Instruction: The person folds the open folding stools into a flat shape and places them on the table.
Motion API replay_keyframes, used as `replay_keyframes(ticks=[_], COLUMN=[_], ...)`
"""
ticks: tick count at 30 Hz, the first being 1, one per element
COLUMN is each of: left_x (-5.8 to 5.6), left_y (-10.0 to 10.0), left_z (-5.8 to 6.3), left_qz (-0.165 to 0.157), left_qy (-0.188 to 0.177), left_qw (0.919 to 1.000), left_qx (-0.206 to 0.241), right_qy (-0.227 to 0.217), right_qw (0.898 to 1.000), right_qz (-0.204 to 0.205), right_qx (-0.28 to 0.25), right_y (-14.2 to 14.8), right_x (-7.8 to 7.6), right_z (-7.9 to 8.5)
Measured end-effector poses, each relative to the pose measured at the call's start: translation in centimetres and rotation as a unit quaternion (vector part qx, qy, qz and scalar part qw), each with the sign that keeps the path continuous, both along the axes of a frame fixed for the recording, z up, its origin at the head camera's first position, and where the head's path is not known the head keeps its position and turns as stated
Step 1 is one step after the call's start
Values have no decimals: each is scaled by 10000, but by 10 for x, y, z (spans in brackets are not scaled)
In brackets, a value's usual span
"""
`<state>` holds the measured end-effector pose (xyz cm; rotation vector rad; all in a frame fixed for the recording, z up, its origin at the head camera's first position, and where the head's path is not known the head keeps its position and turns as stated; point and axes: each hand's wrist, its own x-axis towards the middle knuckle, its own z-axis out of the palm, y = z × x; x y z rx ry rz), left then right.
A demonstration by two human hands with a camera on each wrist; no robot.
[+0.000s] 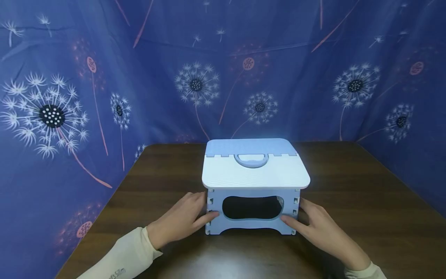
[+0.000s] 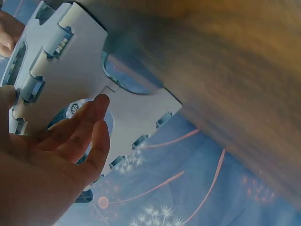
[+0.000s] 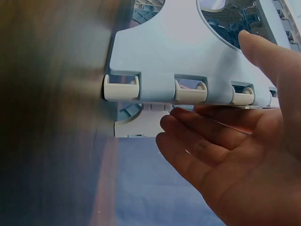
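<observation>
White and pale-blue plastic forms the folding stool point(image 1: 252, 176), standing unfolded on the brown tabletop point(image 1: 156, 174) between its left and right edges, its seat reaching back toward the far edge. The left hand point(image 1: 182, 217) lies along the stool's left side, thumb on the front panel point(image 1: 252, 224); the right hand point(image 1: 322, 230) flanks the opposite side likewise. Both hands' fingers are loosely extended, apart from the thumbs, not clamped; how firmly they press, I cannot tell.
</observation>
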<state>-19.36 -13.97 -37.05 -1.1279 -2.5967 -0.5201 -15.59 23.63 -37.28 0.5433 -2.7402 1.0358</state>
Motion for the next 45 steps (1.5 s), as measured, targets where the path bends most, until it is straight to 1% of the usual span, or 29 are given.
replay_keyframes(ticks=[3,6,10,13,16,18,21,25,32,36,39,45], left_x=[0,0,-1,-1,-1,-2,-2,-2,-3,-5,-4,-5], left_y=[1,2,3,3,3,4,6,6,4,2,2,1], left_z=[-2,-3,-4,-5,-5,-6,-6,-5,-7,-7,-6,-5], left_qz=[-203,-414,-582,-627,-645,-658,-727,-862,-827,-896,-922,-1035], left_qy=[-436,-776,-1004,-1183,-1387,-1466,-1466,-1484,-1891,-2032,-2073,-2032], left_qw=[9985,9944,9895,9861,9825,9809,9795,9767,9678,9632,9620,9624], left_qx=[271,581,858,985,1066,1100,1174,1288,1440,1513,1519,1477], right_qy=[-35,-118,-367,-578,-636,-604,-534,-575,-722,-806,-838,-860], right_qw=[10000,9998,9987,9968,9958,9958,9961,9952,9918,9910,9905,9900], right_qz=[45,39,62,183,321,367,402,542,794,791,802,809], right_qx=[-77,-157,-356,-513,-569,-586,-568,-584,-700,-718,-733,-767], right_y=[0,0,1,0,0,1,2,4,3,1,1,1], right_x=[0,0,-2,-4,-5,-4,-4,-4,-4,-3,-2,-2], right_z=[0,0,-2,-3,-5,-7,-8,-7,-4,-1,-1,-2])
